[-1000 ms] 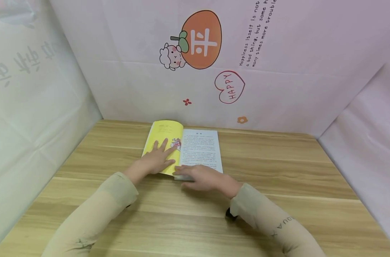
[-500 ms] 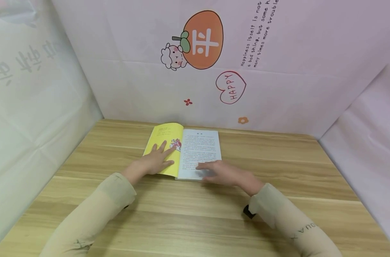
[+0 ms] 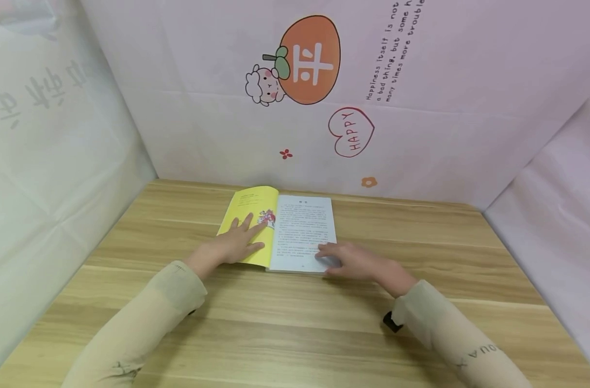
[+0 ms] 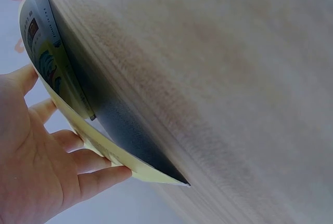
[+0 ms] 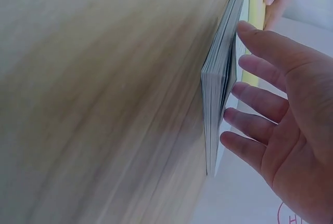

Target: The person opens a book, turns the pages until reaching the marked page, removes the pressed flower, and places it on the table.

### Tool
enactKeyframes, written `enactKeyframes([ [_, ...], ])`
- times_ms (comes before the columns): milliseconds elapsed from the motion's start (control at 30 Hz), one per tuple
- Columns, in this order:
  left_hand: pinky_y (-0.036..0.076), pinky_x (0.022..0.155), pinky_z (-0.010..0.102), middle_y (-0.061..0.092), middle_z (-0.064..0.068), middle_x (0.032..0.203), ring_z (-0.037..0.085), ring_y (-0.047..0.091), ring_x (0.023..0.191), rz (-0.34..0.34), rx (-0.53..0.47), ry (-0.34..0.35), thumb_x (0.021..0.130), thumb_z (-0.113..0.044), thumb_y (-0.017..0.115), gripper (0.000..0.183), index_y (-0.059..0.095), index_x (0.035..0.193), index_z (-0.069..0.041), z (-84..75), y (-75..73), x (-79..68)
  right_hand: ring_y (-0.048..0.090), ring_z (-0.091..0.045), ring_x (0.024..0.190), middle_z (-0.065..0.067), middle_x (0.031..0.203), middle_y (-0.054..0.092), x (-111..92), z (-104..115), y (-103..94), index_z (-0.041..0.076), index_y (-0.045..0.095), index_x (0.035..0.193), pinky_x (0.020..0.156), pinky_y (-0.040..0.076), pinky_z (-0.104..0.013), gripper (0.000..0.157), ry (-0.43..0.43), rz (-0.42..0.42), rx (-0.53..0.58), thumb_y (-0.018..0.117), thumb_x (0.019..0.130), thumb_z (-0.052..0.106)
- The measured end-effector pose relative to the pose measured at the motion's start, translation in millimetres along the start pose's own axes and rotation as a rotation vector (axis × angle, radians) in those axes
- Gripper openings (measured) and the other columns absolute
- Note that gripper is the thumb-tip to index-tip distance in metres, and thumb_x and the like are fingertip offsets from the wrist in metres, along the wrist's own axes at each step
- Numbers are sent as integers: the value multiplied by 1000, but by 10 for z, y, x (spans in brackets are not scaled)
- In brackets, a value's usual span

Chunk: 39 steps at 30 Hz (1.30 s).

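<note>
A book (image 3: 300, 231) lies open near the back of the table, its yellow left side (image 3: 251, 196) bearing a small pink picture and its white right page full of printed text. My left hand (image 3: 230, 245) rests with spread fingers on the yellow side. In the left wrist view that yellow cover (image 4: 78, 125) bows up off the table under the fingertips. Over the lower right corner of the white page is my right hand (image 3: 355, 261), fingers extended. The right wrist view has its fingertips (image 5: 231, 115) right at the edge of the page block (image 5: 218, 73).
The wooden table (image 3: 295, 328) spreads around the book. Behind it stands a pale cloth wall (image 3: 203, 134) with printed cartoons, and more cloth hangs at the left and right sides. A black band (image 3: 392, 321) shows at the right sleeve.
My right hand has slid right, from the book's middle fold across the white page to its lower right corner. The left hand stays on the yellow side, which lies slightly flatter.
</note>
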<state>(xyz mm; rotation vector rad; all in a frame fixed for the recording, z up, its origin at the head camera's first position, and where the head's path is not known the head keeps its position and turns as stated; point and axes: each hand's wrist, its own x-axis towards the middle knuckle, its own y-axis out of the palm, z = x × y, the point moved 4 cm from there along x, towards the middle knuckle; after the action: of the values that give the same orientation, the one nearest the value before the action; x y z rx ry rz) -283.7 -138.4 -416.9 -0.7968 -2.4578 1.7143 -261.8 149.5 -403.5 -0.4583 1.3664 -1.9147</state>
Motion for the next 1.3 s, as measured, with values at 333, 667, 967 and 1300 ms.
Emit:
enactKeyframes([
  [333, 28, 104, 80, -6, 24, 169, 61, 1, 147, 16, -17, 10, 110, -45, 42, 68, 12, 167, -22, 17, -11, -14, 46, -40, 140, -19, 152, 49, -55, -14, -7, 3, 66, 135, 112, 39, -53, 46, -30, -12, -19, 77, 94, 22],
  [667, 29, 103, 79, -5, 23, 169, 61, 3, 147, 17, -9, 0, 110, -45, 42, 68, 13, 167, -22, 23, -11, -8, 52, -36, 136, -18, 148, 52, -111, -118, -27, 2, 68, 131, 108, 45, -49, 45, -4, -8, -22, 78, 93, 25],
  [967, 27, 106, 78, -6, 23, 169, 60, 1, 147, 29, -10, -8, 110, -46, 42, 68, 13, 167, -23, 2, -17, -12, 56, -37, 131, -22, 142, 56, -118, -130, -66, -1, 69, 128, 103, 49, -48, 40, -18, 5, -10, 77, 94, 18],
  [1300, 27, 105, 79, -6, 24, 169, 61, 2, 147, 30, -10, -9, 110, -45, 42, 68, 13, 167, -22, -14, -25, -35, 72, -18, 79, -24, 134, 62, -115, -123, -90, -4, 71, 124, 77, 55, -29, 31, -51, 12, -38, 72, 97, 12],
])
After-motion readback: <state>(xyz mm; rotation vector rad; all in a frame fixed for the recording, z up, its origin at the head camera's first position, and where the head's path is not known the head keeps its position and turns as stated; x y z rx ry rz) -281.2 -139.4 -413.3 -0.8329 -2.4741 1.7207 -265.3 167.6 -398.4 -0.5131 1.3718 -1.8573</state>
